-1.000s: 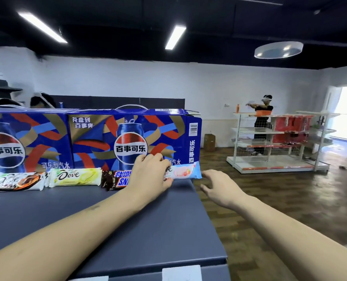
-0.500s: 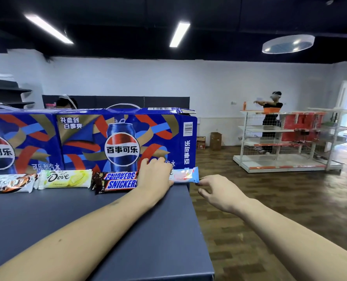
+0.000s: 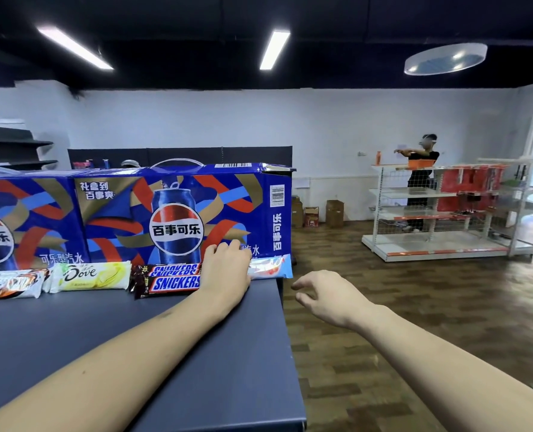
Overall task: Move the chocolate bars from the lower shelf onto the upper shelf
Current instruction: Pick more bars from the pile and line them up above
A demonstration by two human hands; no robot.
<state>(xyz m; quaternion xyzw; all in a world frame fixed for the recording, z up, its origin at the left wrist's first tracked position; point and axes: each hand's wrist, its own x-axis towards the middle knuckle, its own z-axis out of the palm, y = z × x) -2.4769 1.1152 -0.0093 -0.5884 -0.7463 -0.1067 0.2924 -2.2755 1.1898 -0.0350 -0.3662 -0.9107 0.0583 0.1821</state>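
So the left hand (image 3: 226, 269) is lying over the near end of the pale blue bar (image 3: 271, 267), fingers bent down onto the wrapper, looks like it's seating the bar more than carrying it, though I can't tell for sure if the thumb is pinching underneath. That bar sits at the far right of the row on the dark shelf (image 3: 134, 353), its tail poking just past the shelf's right edge, backed up against the Pepsi box (image 3: 178, 219). Next to it on the left are the Snickers (image 3: 171, 280), two stacked by the look of it, then the yellow Dove (image 3: 90, 275) and another Dove (image 3: 8, 283) at the frame edge. The right hand (image 3: 324, 296) is off the shelf entirely, hovering over the floor just beside the bar's free end, fingers loosely curled and holding nothing. If I were doing this bit, I'd nudge the blue bar leftward so it butts up to the Snickers and stops hanging over the edge, since that overhang is the one thing that could get it knocked off. Keep it flat and pushed back to the box so the row reads straight. The right hand is well placed to tap the end in or catch it if it slides. Then let go gently, foil wrappers are slippery and like to skate. Can't see the lower shelf from here, so no idea how many bars are left.
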